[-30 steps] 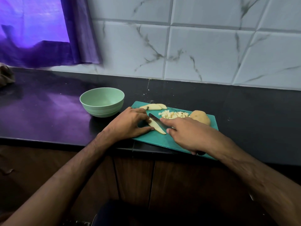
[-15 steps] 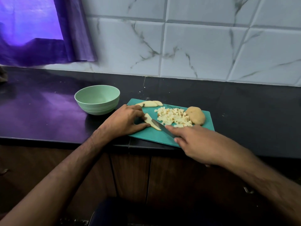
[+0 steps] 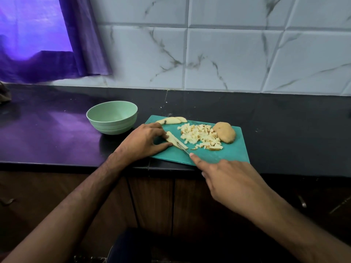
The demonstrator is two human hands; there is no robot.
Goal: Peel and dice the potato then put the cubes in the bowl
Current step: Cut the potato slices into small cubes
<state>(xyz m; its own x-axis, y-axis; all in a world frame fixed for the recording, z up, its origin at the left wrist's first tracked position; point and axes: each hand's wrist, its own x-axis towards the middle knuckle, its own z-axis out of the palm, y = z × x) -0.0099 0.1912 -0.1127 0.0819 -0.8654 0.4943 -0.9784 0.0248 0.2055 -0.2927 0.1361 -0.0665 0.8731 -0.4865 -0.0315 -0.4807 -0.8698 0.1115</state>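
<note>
A green cutting board lies on the dark counter, near the front edge. The left hand rests on the board's 9 o'clock side and holds a pale potato slice down — the thumb and fingers pinch its left end. The slice already shows long cuts down its length.

The right hand is at the board's 6 o'clock edge. Its fingers are curled round a knife, and the first finger lies straight along the top of the blade. The handle is hidden under the hand. The thin blade tip touches the right end of the slice.

In the middle of the board sits a heap of small potato cubes. Some cubes have brown skin on 1 side. Touching the heap at its 3 o'clock side is a piece of potato with skin. At the board's 11 o'clock corner lie 2 or 3 more potato slices, stacked flat.

A light green bowl stands on the counter just beside the board, at its 10 o'clock side. No cubes show in it.

A purple curtain hangs at 10 o'clock — beside it is a white tiled wall.
</note>
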